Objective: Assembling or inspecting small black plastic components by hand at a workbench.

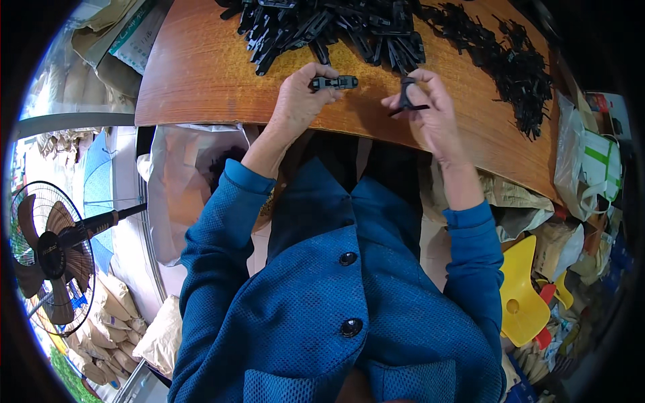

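One black clip-like piece [345, 82] is pinched between the thumb and fingers of the left hand [302, 97], above the near part of a brown wooden table [191, 74]. It is held roughly level, with its free end pointed toward the right hand [431, 111]. By that hand a second, thinner black piece [406, 96] is gripped in bent fingers, with a narrow arm stuck out at its lower end. The two pieces are held apart, and a gap of bare wood can be seen between them. Whether the table is touched by either hand cannot be told.

Beyond the hands, a large heap of long black parts [329, 27] is piled on the table. To the right, a band of smaller black parts [521, 80] is spread down toward the table's right edge.

Below the table edge on the left, a white bag [166, 208] is set, with dark contents partly seen inside. Farther left, a fan [54, 255] is placed near stacked paper sacks [111, 316]. On the right, a yellow plastic seat [524, 295] is seen. A blue jacket [289, 289] is worn by the person.
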{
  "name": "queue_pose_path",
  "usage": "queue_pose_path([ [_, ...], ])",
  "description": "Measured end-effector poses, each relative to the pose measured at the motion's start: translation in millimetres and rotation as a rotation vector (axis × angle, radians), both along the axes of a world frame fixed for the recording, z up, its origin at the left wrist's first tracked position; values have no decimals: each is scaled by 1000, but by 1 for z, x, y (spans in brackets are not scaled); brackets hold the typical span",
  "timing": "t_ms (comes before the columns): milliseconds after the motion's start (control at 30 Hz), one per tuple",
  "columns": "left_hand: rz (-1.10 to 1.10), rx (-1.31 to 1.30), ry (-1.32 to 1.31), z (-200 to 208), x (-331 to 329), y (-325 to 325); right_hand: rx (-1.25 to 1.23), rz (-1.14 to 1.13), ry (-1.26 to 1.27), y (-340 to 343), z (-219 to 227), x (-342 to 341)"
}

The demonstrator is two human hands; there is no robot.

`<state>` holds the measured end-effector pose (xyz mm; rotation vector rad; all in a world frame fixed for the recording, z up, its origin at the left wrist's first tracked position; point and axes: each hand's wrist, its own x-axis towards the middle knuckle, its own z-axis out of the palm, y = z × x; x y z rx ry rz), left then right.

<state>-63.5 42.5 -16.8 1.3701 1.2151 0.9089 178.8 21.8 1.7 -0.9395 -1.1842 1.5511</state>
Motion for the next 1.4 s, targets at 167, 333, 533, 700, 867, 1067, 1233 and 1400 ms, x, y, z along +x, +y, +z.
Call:
queue_pose_path([
  [167, 4, -61, -125, -2, 8, -8, -352, -3, 463, -14, -12, -22],
  [333, 1, -46, -60, -8, 13, -9, -395, 65, 548, -13, -18, -32],
  [533, 20, 44, 225, -5, 27, -11, -315, -76, -129, 0, -17, -47],
  [700, 23, 107, 279, 13, 26, -11, -199, -42, 45, -9, -16, -60],
  [867, -29, 250, 338, 16, 30, -9, -54, -175, -66, -3, -20, -72],
  [1067, 56, -44, -392, 13, 44, -1, 69, -296, -74, 11, -20, -72],
  [1233, 215, 30, -304, 6, 72, 4, 315, -367, -267, 16, -30, -65],
  [1400, 247, 129, -302, 17, 92, 11, 63, -119, -140, 23, -15, -29],
])
